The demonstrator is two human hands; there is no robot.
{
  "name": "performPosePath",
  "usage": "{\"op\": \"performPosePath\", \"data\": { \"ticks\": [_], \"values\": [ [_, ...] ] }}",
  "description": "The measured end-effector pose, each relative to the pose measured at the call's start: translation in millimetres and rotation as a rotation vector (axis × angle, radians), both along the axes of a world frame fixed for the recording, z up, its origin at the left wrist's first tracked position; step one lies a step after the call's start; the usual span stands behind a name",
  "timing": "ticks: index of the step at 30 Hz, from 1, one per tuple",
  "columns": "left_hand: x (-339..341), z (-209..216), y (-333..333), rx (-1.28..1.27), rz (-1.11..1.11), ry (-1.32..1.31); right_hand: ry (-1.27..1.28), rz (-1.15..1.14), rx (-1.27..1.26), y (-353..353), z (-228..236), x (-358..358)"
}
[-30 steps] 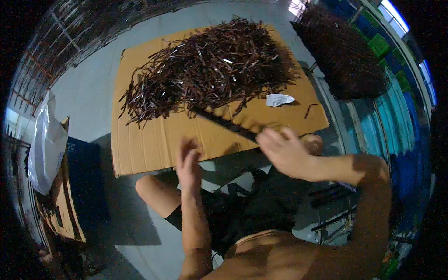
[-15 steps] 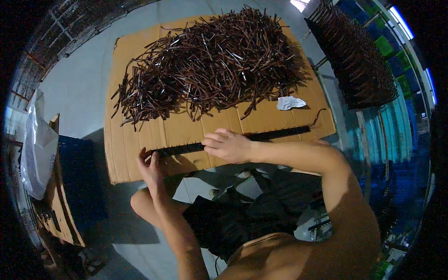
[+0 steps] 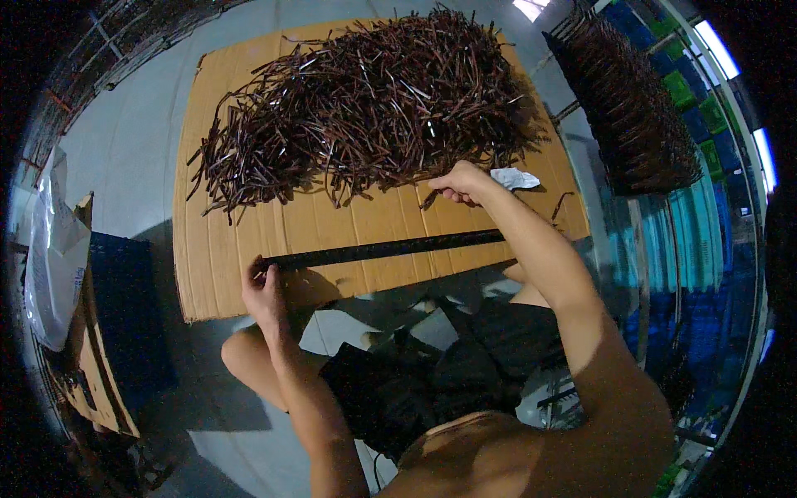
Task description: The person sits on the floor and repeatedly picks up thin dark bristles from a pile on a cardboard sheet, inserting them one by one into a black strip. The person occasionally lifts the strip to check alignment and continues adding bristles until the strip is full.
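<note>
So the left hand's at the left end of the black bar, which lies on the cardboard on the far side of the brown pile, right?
Not quite: in the head view, the black bar lies on the near side of the brown pile. It is on the cardboard, with the left hand at its left end.

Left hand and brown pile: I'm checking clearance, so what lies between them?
In the head view, only cardboard shows between the left hand and the brown pile; the black bar extends rightward from that hand.
</note>
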State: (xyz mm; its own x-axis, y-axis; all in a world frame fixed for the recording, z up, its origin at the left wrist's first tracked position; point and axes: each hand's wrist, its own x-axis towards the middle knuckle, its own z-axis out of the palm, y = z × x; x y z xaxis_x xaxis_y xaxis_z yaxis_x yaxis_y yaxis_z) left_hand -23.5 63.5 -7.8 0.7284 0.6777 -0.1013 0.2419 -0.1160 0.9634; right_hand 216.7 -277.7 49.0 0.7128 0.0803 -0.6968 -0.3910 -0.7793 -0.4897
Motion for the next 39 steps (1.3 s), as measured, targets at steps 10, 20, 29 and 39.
{"op": "performPosePath", "data": {
  "ticks": [10,20,29,39],
  "values": [
    [3.7,18.9,-20.0,0.015,-0.012,0.026,0.367,-0.244,0.567,60.2,10.5,-45.3],
    [5.5,16.0,-28.3,0.314,0.194,-0.074,-0.791,0.715,0.277,200.8,-5.3,-70.6],
    [4.8,-4.4,-29.7,0.45,0.257,-0.037,-0.414,0.584,0.605,229.7,9.8,-124.5],
    [5.7,-0.1,-28.5,0.565,0.217,0.01,-0.57,0.548,0.729,234.7,-17.3,-131.9]
  ]
}}
